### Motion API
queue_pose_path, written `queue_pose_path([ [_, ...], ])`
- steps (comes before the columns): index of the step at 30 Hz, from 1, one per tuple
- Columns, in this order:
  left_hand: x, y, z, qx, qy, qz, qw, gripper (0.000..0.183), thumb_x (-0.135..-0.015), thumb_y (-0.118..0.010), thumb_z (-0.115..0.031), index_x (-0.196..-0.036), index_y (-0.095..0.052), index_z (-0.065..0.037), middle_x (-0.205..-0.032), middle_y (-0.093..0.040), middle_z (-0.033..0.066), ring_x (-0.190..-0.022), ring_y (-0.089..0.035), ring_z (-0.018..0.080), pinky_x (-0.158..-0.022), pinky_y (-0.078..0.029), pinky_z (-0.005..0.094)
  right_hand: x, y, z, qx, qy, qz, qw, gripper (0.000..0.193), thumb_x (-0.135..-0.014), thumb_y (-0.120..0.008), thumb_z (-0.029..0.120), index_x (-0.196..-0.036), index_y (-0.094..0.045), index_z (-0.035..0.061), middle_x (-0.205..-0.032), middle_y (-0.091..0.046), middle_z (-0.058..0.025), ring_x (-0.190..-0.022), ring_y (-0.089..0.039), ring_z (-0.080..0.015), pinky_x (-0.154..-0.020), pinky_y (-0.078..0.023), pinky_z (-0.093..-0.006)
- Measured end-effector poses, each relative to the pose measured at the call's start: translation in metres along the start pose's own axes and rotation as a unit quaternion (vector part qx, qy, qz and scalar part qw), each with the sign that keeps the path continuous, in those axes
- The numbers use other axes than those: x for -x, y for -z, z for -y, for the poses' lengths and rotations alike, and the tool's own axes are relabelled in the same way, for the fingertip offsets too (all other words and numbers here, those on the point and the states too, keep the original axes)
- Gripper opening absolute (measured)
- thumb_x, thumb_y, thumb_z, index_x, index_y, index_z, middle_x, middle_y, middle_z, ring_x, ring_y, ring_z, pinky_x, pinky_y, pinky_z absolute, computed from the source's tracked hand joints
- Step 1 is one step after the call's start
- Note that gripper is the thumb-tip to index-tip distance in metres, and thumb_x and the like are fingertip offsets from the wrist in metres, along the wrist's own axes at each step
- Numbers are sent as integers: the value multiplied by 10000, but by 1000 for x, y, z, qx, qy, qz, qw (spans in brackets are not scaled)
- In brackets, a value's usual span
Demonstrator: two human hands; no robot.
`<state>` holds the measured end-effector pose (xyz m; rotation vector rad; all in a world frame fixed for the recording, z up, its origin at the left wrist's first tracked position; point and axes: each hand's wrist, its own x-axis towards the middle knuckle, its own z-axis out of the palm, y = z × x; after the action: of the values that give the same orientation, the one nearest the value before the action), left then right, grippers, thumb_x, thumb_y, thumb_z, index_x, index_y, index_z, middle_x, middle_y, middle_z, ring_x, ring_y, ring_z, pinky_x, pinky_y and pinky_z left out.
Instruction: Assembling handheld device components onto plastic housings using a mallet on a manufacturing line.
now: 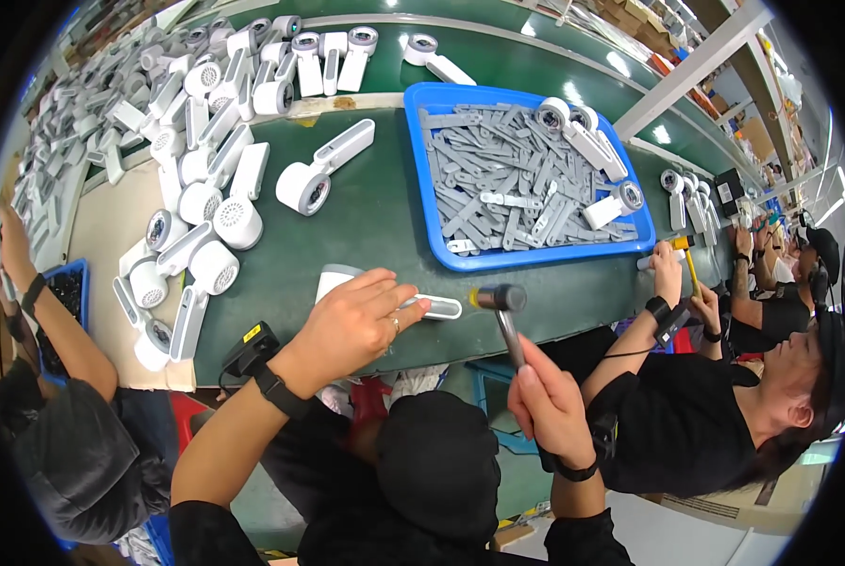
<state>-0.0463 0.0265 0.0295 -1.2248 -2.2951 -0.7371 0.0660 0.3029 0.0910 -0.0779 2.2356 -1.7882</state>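
My left hand [361, 316] lies over a white handheld fan [337, 277] on the green tabletop and holds it down, its fingers across it. The fan's round head shows behind the hand, and its slim handle end sticks out to the right of my fingertips. My right hand [550, 396] is closed round the handle of a small mallet [501, 298]. The mallet's dark head with a yellow face is raised just right of the handle's end, apart from it. Behind my left hand, another white fan [304, 189] lies alone on the table.
A blue tray [429, 222] full of grey handle strips, with a few fans on top, stands behind my right hand. Many white fans [238, 222] are heaped at the left. A co-worker's hand [668, 274] works at the right with a yellow-headed mallet [684, 243]; another person sits at the left.
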Motion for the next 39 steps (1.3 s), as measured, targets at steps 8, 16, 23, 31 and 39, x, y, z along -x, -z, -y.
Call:
queue_pose_path([
  [8, 1, -3, -2, -4, 9, -3, 1000, 227, -835, -768, -87, -1058, -772, -47, -1022, -727, 84, -891, -703, 282, -908, -586, 395, 1, -4, -4, 52, 16, -1, 998, 465, -1108, -466, 160, -1559, -446, 49, -594, -509, 23, -472, -442, -52, -476, -393, -240],
  [16, -5, 0, -4, -8, 8, -3, 1000, 210, -848, -773, -92, -1055, -776, -59, -1014, -732, 79, -894, -708, 271, -906, -591, 401, -9, -10, -18, 181, -1, -5, 983, 488, -1090, -510, 155, -1569, -434, 100, -646, -516, -55, -560, -506, -127, -580, -450, -292],
  [23, -3, -1, -5, -5, 19, -13, 1000, 191, -843, -785, -90, -1031, -773, -62, -1013, -744, 74, -900, -719, 249, -932, -593, 412, -33, -17, -20, 144, 59, -112, 981, 549, -962, -747, 176, -1459, -559, 38, -657, -530, 33, -598, -479, -32, -557, -398, -221],
  [31, -4, 0, -7, 14, 24, -9, 1000, 198, -838, -797, -97, -1032, -773, -69, -1018, -752, 76, -905, -725, 248, -934, -593, 418, -91, -42, -51, 132, 153, -126, 971, 413, -820, -850, 101, -1189, -700, -8, -1064, -715, -99, -910, -696, -201, -806, -551, -317],
  [39, -6, 2, -2, 26, 26, 1, 999, 191, -848, -794, -131, -1033, -772, -86, -1003, -746, 60, -946, -712, 247, -994, -560, 436, -90, -45, -47, 159, 113, -121, 973, 351, -823, -859, 104, -1123, -706, 1, -978, -688, -73, -754, -608, -154, -688, -503, -301],
])
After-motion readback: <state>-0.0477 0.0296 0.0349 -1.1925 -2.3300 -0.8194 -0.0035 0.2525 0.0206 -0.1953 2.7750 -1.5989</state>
